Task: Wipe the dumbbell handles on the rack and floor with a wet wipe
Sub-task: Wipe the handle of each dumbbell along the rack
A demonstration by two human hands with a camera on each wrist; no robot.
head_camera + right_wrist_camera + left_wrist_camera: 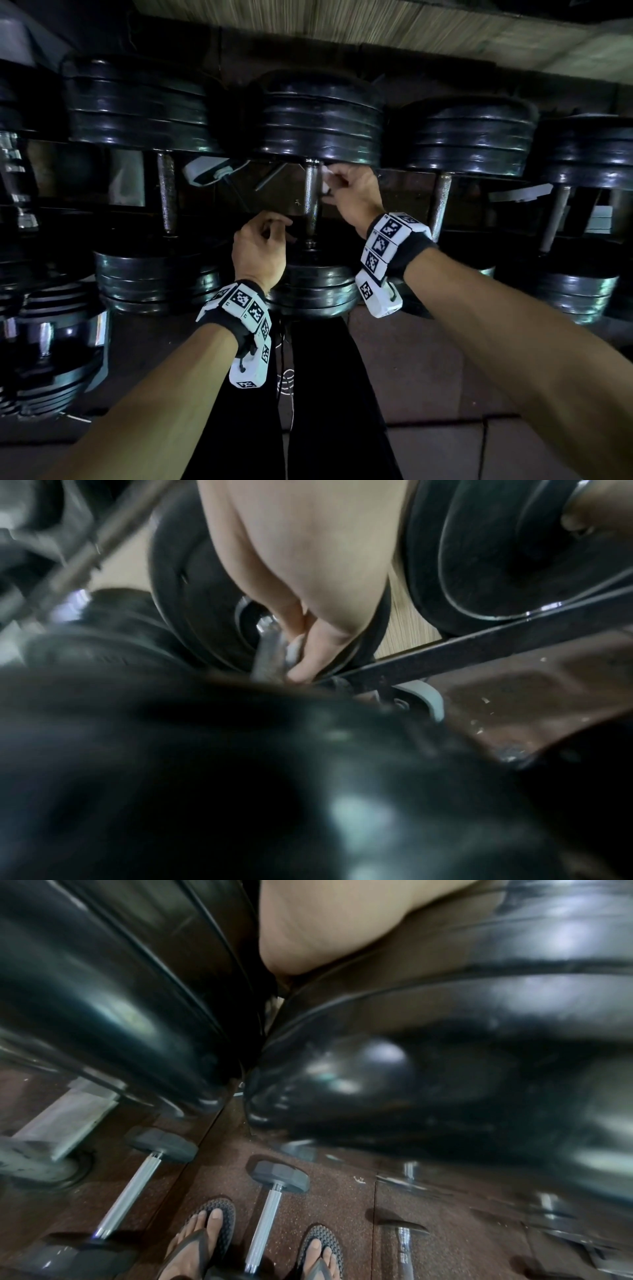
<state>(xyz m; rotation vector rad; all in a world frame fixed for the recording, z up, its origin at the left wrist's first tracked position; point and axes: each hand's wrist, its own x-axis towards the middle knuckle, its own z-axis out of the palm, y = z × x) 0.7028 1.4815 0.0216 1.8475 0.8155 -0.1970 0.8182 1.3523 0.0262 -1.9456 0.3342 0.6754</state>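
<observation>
Dumbbell handle (311, 192): knurled steel, centre of the rack between black plate stacks (320, 120). Wet wipe (324, 174): white, pinched by the right hand (352, 195) against the handle's upper end. Left hand (262, 245): curled beside the lower end; whether it grasps anything cannot be told. Advice: wrap the wipe fully round, draw it end to end. Further dumbbells (270, 1199) lie on the floor.
</observation>
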